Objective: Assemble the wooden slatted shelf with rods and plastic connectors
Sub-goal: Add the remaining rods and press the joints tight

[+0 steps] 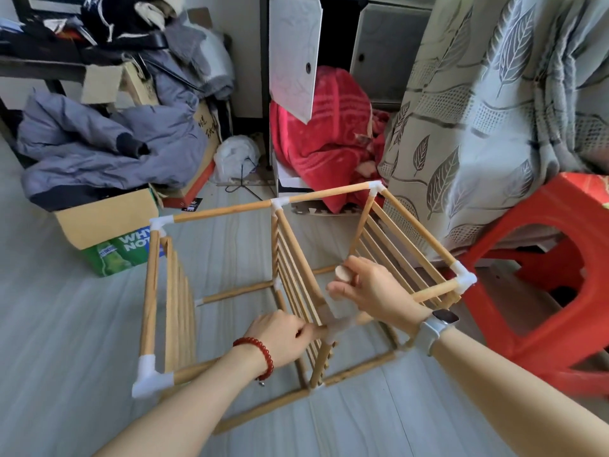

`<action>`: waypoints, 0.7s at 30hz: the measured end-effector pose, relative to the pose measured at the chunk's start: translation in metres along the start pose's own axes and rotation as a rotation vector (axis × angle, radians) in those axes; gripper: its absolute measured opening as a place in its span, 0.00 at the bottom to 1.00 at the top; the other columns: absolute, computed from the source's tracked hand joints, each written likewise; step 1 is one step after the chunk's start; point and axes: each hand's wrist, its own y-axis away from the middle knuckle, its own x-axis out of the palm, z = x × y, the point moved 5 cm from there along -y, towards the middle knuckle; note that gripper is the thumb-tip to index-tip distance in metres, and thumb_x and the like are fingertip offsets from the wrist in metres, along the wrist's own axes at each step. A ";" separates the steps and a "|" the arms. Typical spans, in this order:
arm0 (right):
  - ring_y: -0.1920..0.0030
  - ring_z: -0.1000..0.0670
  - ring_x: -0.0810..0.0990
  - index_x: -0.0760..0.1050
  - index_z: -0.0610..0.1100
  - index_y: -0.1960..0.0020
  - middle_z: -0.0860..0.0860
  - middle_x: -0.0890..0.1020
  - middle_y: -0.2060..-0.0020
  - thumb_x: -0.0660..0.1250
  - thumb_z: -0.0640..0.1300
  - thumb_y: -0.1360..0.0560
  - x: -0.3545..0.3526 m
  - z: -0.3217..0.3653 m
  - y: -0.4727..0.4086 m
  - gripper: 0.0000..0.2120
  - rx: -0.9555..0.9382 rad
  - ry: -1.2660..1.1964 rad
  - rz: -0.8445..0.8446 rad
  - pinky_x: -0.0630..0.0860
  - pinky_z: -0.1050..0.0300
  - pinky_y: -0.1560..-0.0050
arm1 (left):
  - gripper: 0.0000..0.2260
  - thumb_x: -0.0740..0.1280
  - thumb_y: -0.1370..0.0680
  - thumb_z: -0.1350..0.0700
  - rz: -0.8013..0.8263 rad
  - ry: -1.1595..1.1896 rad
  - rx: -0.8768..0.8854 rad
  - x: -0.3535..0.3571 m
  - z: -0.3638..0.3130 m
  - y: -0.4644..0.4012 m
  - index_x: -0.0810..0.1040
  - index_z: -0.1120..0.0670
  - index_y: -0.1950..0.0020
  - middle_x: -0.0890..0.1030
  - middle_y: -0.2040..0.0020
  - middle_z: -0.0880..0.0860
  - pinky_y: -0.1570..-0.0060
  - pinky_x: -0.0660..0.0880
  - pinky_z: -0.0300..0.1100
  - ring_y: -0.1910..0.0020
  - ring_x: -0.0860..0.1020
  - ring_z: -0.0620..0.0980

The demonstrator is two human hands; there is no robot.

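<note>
Shelf frame (296,275) stands on the floor (66,324), lying on its side; three slatted panels upright, most rods joined by white connectors.

Step in hand, as judged: seating the near-middle connector (336,328). Left hand (280,338) pinches at the connector; right hand (365,288) grips a loose rod (343,273), end showing.

Next move likely needs the rod aligned with an open socket, then pushed in.

Cardboard box (105,222) at the floor's far left: contents hidden under a grey jacket (99,143).

Left hand (280,338) pinches with curled fingers; right hand (369,291) grips, fingers curled.
</note>
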 end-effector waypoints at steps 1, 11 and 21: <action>0.61 0.46 0.74 0.69 0.41 0.56 0.48 0.73 0.59 0.68 0.56 0.27 -0.002 0.001 -0.006 0.18 0.005 -0.019 -0.007 0.76 0.48 0.60 | 0.19 0.53 0.19 0.45 0.025 -0.043 0.019 -0.002 0.003 0.004 0.75 0.51 0.64 0.73 0.68 0.49 0.63 0.66 0.41 0.65 0.73 0.50; 0.55 0.48 0.72 0.66 0.46 0.58 0.49 0.73 0.56 0.67 0.46 0.25 0.017 0.014 -0.082 0.10 0.157 -0.088 0.074 0.66 0.56 0.57 | 0.15 0.54 0.19 0.49 -0.050 -0.276 0.059 -0.060 0.043 -0.035 0.78 0.52 0.54 0.79 0.57 0.51 0.59 0.67 0.40 0.57 0.76 0.52; 0.57 0.46 0.76 0.68 0.48 0.52 0.58 0.76 0.66 0.56 0.61 0.22 0.030 0.023 -0.153 0.16 0.091 0.068 0.045 0.71 0.52 0.56 | 0.21 0.52 0.19 0.46 -0.357 -0.243 -0.297 -0.103 0.123 -0.144 0.60 0.50 0.26 0.63 0.28 0.50 0.29 0.50 0.59 0.26 0.55 0.53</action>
